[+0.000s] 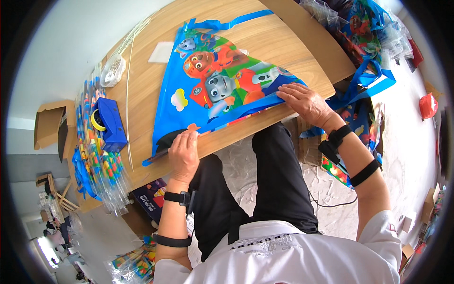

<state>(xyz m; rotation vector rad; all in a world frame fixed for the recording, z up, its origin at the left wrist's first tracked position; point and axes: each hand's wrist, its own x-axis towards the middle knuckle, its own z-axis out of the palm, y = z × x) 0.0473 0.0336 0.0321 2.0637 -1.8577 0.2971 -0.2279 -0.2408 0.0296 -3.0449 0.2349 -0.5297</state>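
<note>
A blue kite [222, 80] printed with cartoon dogs lies on the wooden table, its narrow end and a blue ribbon tail pointing away from me. Along its near edge runs a folded blue strip that hangs slightly over the table's edge. My left hand [184, 156] pinches this edge near the left corner, fingertips together. Toward the right corner, my right hand [305, 102] grips the same edge, its fingers laid over the fold and the thumb hidden. A dark patch shows at the kite's left corner beside my left hand.
On the table's left are a blue tape dispenser [112, 125], bagged colourful kites [97, 161], a white container [113, 71] and thin white rods [129, 94]. More kites in clear bags [369, 33] lie at the far right. An open cardboard box [49, 123] stands left.
</note>
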